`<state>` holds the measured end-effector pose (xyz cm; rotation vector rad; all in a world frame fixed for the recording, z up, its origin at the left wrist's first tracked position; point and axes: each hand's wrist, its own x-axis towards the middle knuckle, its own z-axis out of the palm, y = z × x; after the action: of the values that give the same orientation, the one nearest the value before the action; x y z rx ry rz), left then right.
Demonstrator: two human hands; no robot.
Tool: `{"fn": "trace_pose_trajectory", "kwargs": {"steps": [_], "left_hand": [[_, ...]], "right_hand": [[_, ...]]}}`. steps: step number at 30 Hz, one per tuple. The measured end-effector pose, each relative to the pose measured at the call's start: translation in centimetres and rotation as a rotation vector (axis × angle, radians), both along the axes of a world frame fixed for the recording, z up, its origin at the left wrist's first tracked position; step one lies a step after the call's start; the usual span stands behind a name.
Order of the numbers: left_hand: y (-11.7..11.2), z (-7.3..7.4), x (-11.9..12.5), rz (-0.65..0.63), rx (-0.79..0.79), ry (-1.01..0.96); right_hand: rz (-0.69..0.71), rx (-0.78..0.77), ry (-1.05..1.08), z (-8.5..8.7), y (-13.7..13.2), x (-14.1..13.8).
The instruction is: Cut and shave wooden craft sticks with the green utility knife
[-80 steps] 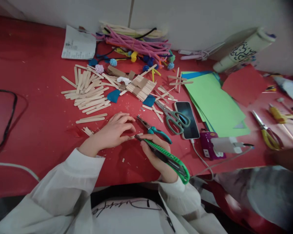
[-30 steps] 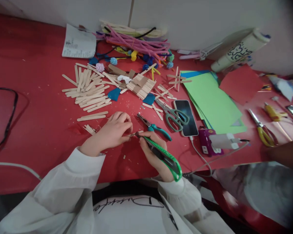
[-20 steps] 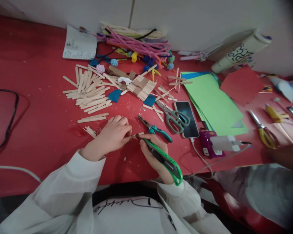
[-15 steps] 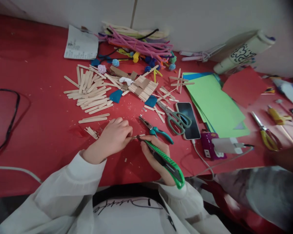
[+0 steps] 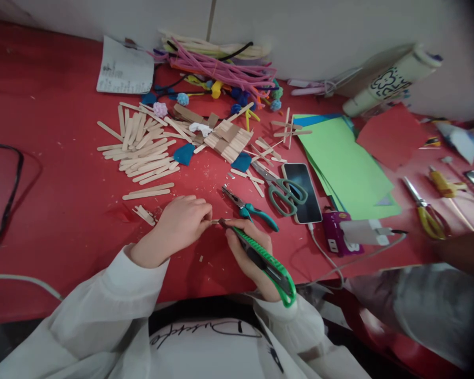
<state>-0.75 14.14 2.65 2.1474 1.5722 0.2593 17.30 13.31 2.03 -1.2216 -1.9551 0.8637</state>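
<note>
The left hand (image 5: 184, 223) pinches a wooden stick (image 5: 215, 222), likely steadying it against the green cutter (image 5: 269, 265) gripped in the right hand (image 5: 246, 259); pliers (image 5: 246, 209) lie just beyond both hands.

The red table (image 5: 55, 226) in front of me stretched from the left edge of the frame to the right, dotted with pale scraps (image 5: 201, 258). On it I had wooden sticks (image 5: 142, 154) heaped left of centre, a written sheet (image 5: 125, 66) at upper left and pipe cleaners (image 5: 221, 68) at top centre. Teal-handled pliers (image 5: 245, 208) lay mid-frame, just beside grey-green scissors (image 5: 274, 182) whose handles overlapped a phone (image 5: 310, 205). Green paper (image 5: 347, 158) and a purple box (image 5: 333, 234) sat right of centre; a black cable (image 5: 22, 160) curved at far left.
</note>
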Motion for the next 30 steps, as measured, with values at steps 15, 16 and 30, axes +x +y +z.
{"fn": "trace_pose_trajectory", "kwargs": {"steps": [15, 16, 30], "left_hand": [[-0.1, 0.2, 0.4, 0.058, 0.001, 0.051], [-0.1, 0.2, 0.4, 0.060, -0.001, 0.048], [-0.1, 0.1, 0.4, 0.057, -0.023, 0.036]], "right_hand": [[-0.141, -0.086, 0.079, -0.8, -0.6, 0.3], [-0.132, -0.087, 0.072, -0.7, -0.5, 0.2], [-0.072, -0.028, -0.010, -0.1, -0.4, -0.1]]}}
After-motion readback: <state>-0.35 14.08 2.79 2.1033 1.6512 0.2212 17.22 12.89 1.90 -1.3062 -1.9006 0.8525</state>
